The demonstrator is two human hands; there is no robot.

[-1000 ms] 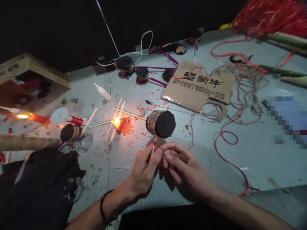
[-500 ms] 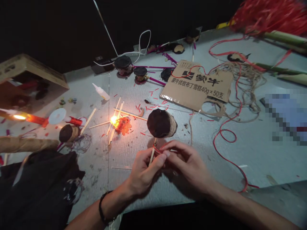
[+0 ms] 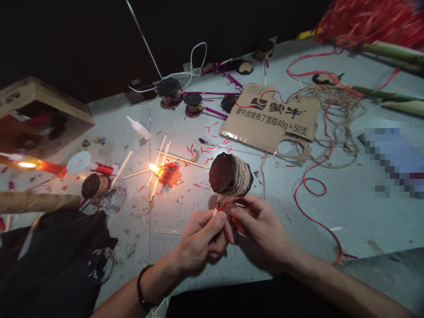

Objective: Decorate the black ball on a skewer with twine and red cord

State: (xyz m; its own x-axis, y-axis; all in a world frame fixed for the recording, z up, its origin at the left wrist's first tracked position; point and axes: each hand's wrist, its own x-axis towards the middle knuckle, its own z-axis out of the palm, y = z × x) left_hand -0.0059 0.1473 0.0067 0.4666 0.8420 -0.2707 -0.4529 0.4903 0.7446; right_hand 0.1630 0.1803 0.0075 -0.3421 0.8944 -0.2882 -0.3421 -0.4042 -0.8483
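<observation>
Left hand (image 3: 202, 240) low in the middle, fingers clamped tight on a thin wooden stick (image 3: 215, 211). On top of that stick sits the twine-wrapped drum (image 3: 232, 175), tilted, its dark face turned left, raised just above the counter (image 3: 364, 212). Right hand (image 3: 261, 225) is pressed right up beside the left, fingertips pinched together on a red cord (image 3: 217, 206) that circles the stick just under the drum. Left of the drum, a small flame (image 3: 153, 168) burns among loose wooden sticks on the counter. Behind, a printed cardboard sheet (image 3: 274, 119) lies flat, with a tangle of twine (image 3: 334, 110) at its right edge. A black cloth (image 3: 49, 260) is heaped at the near left.
</observation>
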